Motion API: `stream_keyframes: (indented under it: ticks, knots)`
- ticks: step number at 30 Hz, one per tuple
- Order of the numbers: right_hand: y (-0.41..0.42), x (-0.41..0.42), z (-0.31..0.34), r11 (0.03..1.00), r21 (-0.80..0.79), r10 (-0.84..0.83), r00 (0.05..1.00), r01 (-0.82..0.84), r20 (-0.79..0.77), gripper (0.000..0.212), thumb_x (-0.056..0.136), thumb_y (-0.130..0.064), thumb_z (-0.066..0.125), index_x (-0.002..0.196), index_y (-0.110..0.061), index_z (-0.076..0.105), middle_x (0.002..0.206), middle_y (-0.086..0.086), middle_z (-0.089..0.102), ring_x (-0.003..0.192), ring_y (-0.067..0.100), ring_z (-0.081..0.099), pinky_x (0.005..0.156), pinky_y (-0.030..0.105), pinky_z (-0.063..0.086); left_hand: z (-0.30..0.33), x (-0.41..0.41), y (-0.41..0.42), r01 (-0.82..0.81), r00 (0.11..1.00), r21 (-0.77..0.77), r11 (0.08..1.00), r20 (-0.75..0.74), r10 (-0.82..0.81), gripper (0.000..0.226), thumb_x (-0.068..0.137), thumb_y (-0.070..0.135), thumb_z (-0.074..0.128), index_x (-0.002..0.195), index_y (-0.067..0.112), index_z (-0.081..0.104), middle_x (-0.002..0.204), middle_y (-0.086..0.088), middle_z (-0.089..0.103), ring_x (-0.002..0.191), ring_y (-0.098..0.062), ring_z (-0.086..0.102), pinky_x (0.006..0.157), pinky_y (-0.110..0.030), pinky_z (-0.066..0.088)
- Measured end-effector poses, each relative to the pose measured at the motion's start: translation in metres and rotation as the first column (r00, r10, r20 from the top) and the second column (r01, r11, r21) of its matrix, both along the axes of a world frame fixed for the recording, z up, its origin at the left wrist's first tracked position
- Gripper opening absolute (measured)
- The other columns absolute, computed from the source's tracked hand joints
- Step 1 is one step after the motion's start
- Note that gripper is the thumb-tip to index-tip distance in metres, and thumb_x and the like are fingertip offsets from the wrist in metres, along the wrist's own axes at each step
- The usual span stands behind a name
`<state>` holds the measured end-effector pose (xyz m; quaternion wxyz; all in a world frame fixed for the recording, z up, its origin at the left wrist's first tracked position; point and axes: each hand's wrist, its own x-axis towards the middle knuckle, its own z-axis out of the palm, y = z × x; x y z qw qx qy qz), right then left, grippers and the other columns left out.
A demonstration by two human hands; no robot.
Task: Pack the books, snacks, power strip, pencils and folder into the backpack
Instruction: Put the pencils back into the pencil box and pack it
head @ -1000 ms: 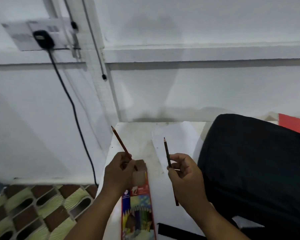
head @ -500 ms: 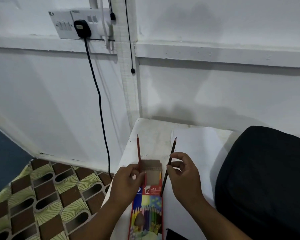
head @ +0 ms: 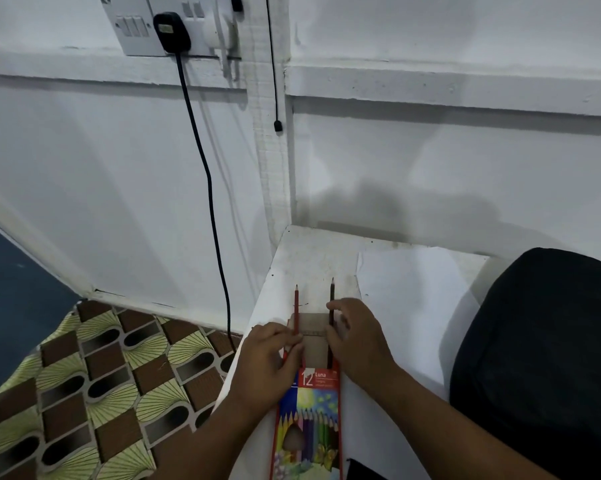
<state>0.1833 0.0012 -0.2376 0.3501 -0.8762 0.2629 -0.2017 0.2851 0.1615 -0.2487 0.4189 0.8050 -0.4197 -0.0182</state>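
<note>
A colourful pencil box [head: 307,420] lies on the white table [head: 309,258], its brown flap [head: 311,323] open toward the wall. My left hand [head: 268,365] pinches a red pencil [head: 296,306] at the box's left edge, its lower end inside the mouth. My right hand [head: 358,344] pinches a dark pencil [head: 332,296] at the right edge, also partly in the box. Both tips point at the wall. The black backpack [head: 541,358] sits on the table's right side.
A white sheet [head: 410,292] lies on the table between the box and the backpack. A black cable [head: 209,188] hangs from a wall socket [head: 164,27] down to the patterned floor [head: 84,382] on the left.
Both pencils have dropped and straightened, sliding partway into the box mouth. My hands have moved closer to the flap. The view has tilted and shifted right.
</note>
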Motion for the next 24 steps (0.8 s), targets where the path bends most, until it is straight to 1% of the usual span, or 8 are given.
stream_keyframes:
  ticks: [4,9,12,14,16,20,22,24]
  knots:
    - [0.002,-0.009,-0.015,0.994,-0.094,0.055,0.995,-0.062,-0.082,0.036,0.093,-0.035,0.055,0.121,-0.013,0.066,0.125,0.002,0.063,0.116,0.016,0.055,0.097,0.001,0.020,-0.001,0.002,0.000,0.009,0.999,-0.053,0.999,-0.041,-0.011,0.014,0.085,0.032,0.067,0.081,0.020,0.074,0.102,0.012,0.062,0.101,-0.003,0.057,0.086,-0.022,0.048]
    - [0.003,-0.016,-0.014,0.987,-0.144,0.078,0.996,-0.072,0.040,0.029,0.089,-0.034,0.061,0.102,-0.011,0.074,0.126,0.004,0.065,0.116,0.011,0.055,0.101,0.004,0.027,0.003,0.000,0.000,0.010,0.998,-0.067,0.998,-0.060,-0.014,0.023,0.083,0.039,0.067,0.067,0.022,0.065,0.116,0.020,0.059,0.115,0.003,0.052,0.093,-0.007,0.037]
    - [0.002,-0.019,-0.014,0.989,-0.126,0.098,0.987,-0.081,0.129,0.030,0.087,-0.035,0.059,0.087,-0.009,0.074,0.107,0.003,0.071,0.103,0.014,0.062,0.097,0.006,0.038,0.001,0.001,0.002,0.005,0.999,-0.062,0.998,-0.045,-0.007,0.025,0.082,0.038,0.068,0.063,0.022,0.062,0.108,0.019,0.063,0.110,0.000,0.054,0.091,-0.014,0.040]
    - [0.001,-0.020,-0.014,0.989,-0.114,0.114,0.980,-0.097,0.162,0.024,0.085,-0.031,0.062,0.086,-0.010,0.073,0.098,0.001,0.070,0.095,0.012,0.061,0.089,0.015,0.048,0.001,0.002,0.003,0.012,1.000,-0.059,0.998,-0.028,-0.014,0.021,0.082,0.036,0.070,0.067,0.023,0.063,0.096,0.018,0.064,0.100,-0.002,0.055,0.086,-0.022,0.044]
    - [0.001,-0.021,-0.016,0.988,-0.109,0.128,0.979,-0.112,0.159,0.024,0.084,-0.029,0.064,0.096,-0.010,0.072,0.102,0.001,0.069,0.098,0.011,0.061,0.091,0.015,0.049,0.001,0.002,0.002,0.015,1.000,-0.052,0.999,-0.012,-0.016,0.014,0.083,0.037,0.068,0.081,0.024,0.067,0.094,0.016,0.063,0.098,-0.003,0.054,0.086,-0.025,0.044]
    - [0.000,-0.020,-0.017,0.991,-0.087,0.109,0.986,-0.099,0.124,0.040,0.083,-0.035,0.063,0.113,-0.011,0.068,0.123,0.002,0.063,0.116,0.009,0.053,0.104,0.005,0.031,-0.002,0.002,0.003,0.000,1.000,-0.017,1.000,-0.013,-0.001,0.043,0.084,0.041,0.063,0.125,0.028,0.067,0.132,0.014,0.051,0.128,-0.002,0.040,0.103,-0.014,0.032]
    - [-0.001,-0.020,-0.016,0.992,-0.081,0.109,0.987,-0.100,0.121,0.043,0.081,-0.037,0.065,0.114,-0.011,0.068,0.121,0.002,0.065,0.114,0.008,0.053,0.104,0.005,0.032,-0.002,0.002,0.003,0.015,1.000,-0.004,1.000,-0.008,-0.015,0.037,0.083,0.038,0.063,0.119,0.032,0.070,0.136,0.013,0.050,0.131,-0.001,0.036,0.104,-0.016,0.030]
    - [-0.001,-0.020,-0.014,0.988,-0.089,0.138,0.983,-0.127,0.125,0.042,0.078,-0.036,0.066,0.112,-0.011,0.069,0.115,0.000,0.067,0.109,0.008,0.056,0.101,0.010,0.039,-0.003,0.001,0.003,0.003,0.999,-0.026,1.000,-0.037,-0.004,0.018,0.082,0.031,0.068,0.099,0.034,0.073,0.134,0.013,0.052,0.130,-0.001,0.039,0.101,-0.016,0.031]
